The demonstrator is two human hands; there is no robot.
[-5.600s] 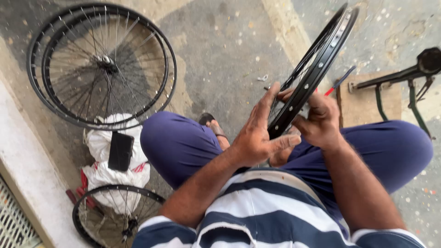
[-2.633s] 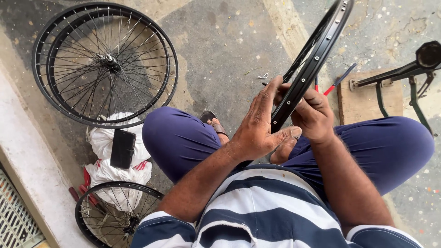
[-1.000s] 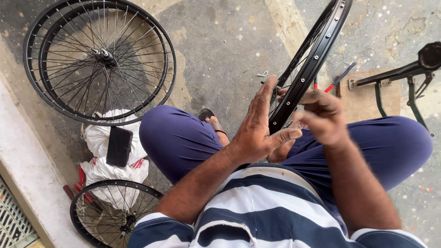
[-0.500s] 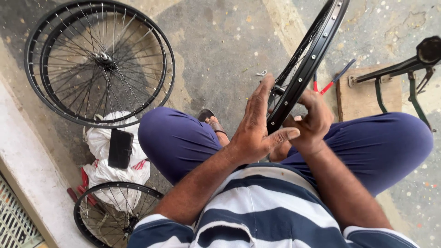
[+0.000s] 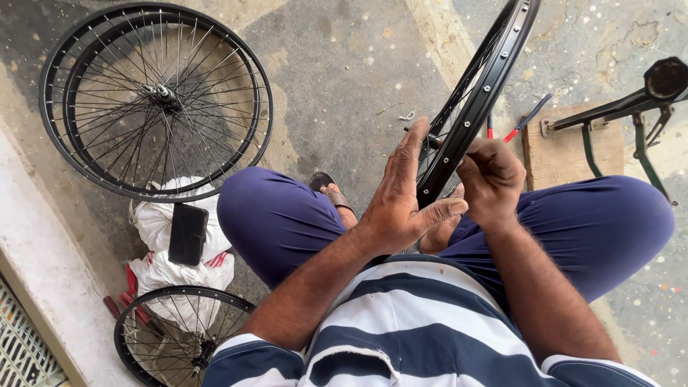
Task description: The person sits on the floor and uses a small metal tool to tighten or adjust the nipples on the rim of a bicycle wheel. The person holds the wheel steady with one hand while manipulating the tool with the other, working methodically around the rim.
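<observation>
A black wheel rim [image 5: 479, 100] is held upright over the lap: the left hand [image 5: 401, 204] is spread open against it, the right hand [image 5: 491, 179] closed at its edge. Spoked wheels [image 5: 158, 100] lie on the floor.

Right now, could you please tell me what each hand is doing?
Left hand: open, fingers spread flat against the black wheel rim, steadying it.
Right hand: closed into a fist at the rim's edge; what it pinches cannot be told.
</observation>
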